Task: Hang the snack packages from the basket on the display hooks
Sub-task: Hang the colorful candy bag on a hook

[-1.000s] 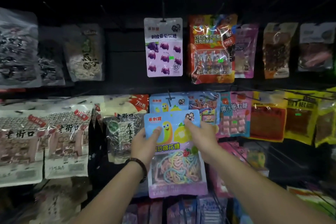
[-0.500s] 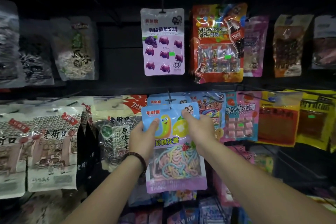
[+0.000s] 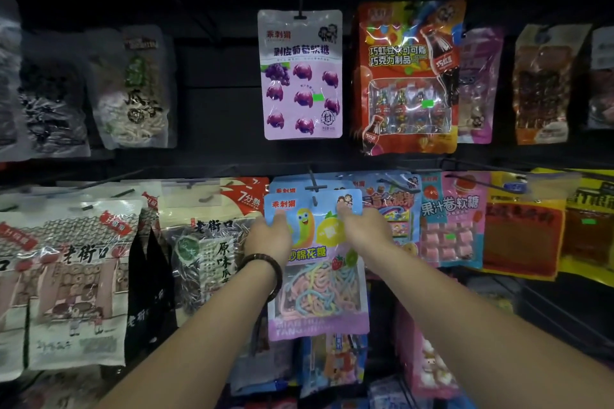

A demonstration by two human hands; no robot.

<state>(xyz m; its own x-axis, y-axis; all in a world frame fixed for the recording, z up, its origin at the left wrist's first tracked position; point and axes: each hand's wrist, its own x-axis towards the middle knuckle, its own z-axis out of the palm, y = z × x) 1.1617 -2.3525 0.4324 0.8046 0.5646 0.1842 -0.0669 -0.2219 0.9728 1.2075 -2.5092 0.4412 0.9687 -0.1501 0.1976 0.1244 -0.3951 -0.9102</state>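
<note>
Head view: the person is holding one blue cotton-candy packet [image 3: 319, 292] up against the middle row of the display. The left hand [image 3: 269, 239] is pinching its upper left corner and the right hand [image 3: 363, 229] its upper right corner, so the two hands are apart with the packet's printed header between them. A dark bead bracelet [image 3: 265, 276] is sitting on the left wrist.

The packet's top edge is lying just below the T-shaped tip of a black display hook [image 3: 314, 189]. At least one matching blue packet [image 3: 285, 190] is already hanging behind it on that hook. The step appears to be threading. The hang hole seems not yet over the tip, so the next move probably calls for lifting the header slightly and pushing it far along the hook.

In the upper row, one purple grape-gummy packet [image 3: 300, 73] is hanging directly above, with one red cola-bottle chocolate packet [image 3: 408, 76] to its right. The basket is not showing.
</note>
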